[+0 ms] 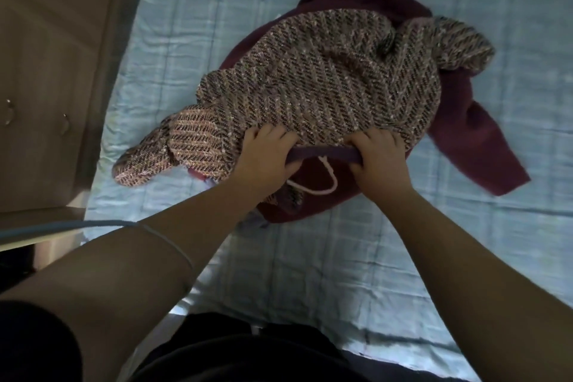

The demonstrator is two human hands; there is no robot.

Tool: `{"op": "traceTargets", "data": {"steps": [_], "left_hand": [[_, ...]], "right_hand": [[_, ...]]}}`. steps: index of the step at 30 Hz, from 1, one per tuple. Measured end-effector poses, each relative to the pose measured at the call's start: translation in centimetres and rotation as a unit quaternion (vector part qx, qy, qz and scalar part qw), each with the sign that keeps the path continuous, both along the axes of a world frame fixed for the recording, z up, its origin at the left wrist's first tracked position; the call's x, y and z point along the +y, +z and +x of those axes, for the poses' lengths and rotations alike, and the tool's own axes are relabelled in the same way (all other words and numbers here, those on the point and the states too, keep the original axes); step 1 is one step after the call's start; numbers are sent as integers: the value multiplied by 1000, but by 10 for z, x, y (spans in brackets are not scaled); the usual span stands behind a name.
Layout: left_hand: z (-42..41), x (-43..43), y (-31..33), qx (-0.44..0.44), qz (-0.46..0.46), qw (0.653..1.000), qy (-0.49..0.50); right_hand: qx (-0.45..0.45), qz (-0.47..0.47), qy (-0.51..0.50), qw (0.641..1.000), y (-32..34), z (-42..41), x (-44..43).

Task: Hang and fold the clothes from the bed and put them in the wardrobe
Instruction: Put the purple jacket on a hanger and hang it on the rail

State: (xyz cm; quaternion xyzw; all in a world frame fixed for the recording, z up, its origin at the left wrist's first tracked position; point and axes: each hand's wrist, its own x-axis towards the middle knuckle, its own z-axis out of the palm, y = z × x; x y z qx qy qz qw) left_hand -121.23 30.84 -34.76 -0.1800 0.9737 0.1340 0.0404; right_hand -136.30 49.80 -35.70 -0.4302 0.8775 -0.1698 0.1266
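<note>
Tweed garment [322, 77] lies atop maroon garment [465, 133] on bed [217, 25]. Near hem clenched by left hand [266, 158] and right hand [378, 155], fists closed. Hem to be lifted evenly, maroon layer left undisturbed.

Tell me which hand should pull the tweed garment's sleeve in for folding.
Left, probably. The left hand grips the brown-pink woven tweed garment right beside the sleeve that trails off toward the wooden wardrobe. The right hand grips the near edge further along, over the maroon knit sweater.
</note>
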Motion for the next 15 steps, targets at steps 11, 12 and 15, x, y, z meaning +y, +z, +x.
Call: {"op": "traceTargets", "data": {"steps": [11,12,15], "left_hand": [[71,-20,168,101,130,982,90],[79,-22,185,110,135,981,88],[112,-25,235,155,149,975,66]], "right_hand": [[-78,-90,75,990,152,60,7],[-66,-105,81,989,168,66,5],[-16,-137,78,987,216,94,-2]]}}
